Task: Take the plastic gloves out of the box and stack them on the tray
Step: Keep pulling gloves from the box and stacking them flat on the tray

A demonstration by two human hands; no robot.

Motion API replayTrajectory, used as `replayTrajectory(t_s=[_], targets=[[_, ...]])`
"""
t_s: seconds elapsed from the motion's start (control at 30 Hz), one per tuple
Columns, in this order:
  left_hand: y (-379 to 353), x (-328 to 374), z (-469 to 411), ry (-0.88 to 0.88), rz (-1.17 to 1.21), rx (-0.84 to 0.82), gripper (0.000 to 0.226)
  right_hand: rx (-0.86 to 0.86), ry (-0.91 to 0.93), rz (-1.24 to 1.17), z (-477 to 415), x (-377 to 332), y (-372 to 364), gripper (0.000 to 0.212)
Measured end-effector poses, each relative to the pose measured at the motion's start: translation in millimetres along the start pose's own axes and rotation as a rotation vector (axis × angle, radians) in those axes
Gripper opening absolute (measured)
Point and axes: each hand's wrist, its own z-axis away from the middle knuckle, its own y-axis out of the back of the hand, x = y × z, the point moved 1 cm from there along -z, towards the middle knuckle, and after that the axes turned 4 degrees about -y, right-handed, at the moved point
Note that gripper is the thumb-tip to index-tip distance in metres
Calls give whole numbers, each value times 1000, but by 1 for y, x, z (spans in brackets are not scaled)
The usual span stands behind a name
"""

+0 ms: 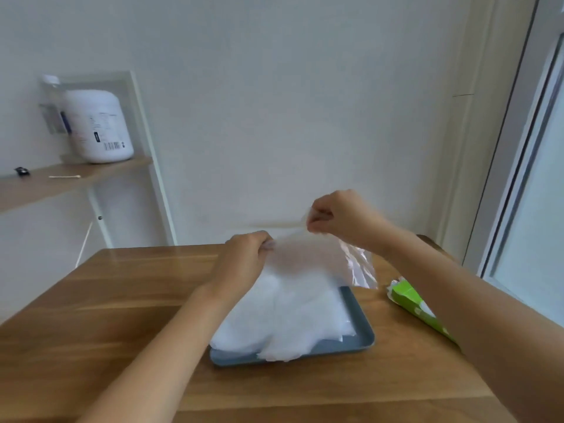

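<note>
Grip of left hand [244,254] and right hand [338,215] pinches a glove [320,259] above tray [361,323] on wooden table [106,300].

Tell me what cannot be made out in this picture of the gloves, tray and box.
Head view:
- stack of gloves: count unclear, white layers blur together.
- green box: near end hidden by the right forearm.
- tray: mostly covered by gloves.
- white jar: label text too small.
</note>
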Motion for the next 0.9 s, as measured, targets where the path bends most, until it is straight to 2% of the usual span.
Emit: replayTrajectory(t_s=[0.1,0.17,0.27,0.33,0.43,0.53,0.6,0.77,0.9], targets=[[19,-14,-13,9,-50,156,29,265,56,-41,-9,-9,-16,4],[30,-16,-9,-87,-94,276,31,410,171,-51,-3,-12,-24,5],[28,-24,15,-255,-214,334,33,492,317,-44,18,-8,-37,9],[14,-33,35,-294,-264,269,38,452,313,-1,34,-1,-52,17],[-18,-54,57,-212,-285,55,52,290,279,63,53,12,-80,6],[-41,-64,68,-13,-223,-204,52,-25,152,136,60,28,-112,9],[-48,-65,72,103,-194,-303,54,-146,96,199,63,35,-125,19],[-44,-67,77,236,-225,-392,54,-213,60,143,78,35,-130,33],[-16,-62,74,340,-193,-268,56,-250,83,15,82,40,-130,31]])
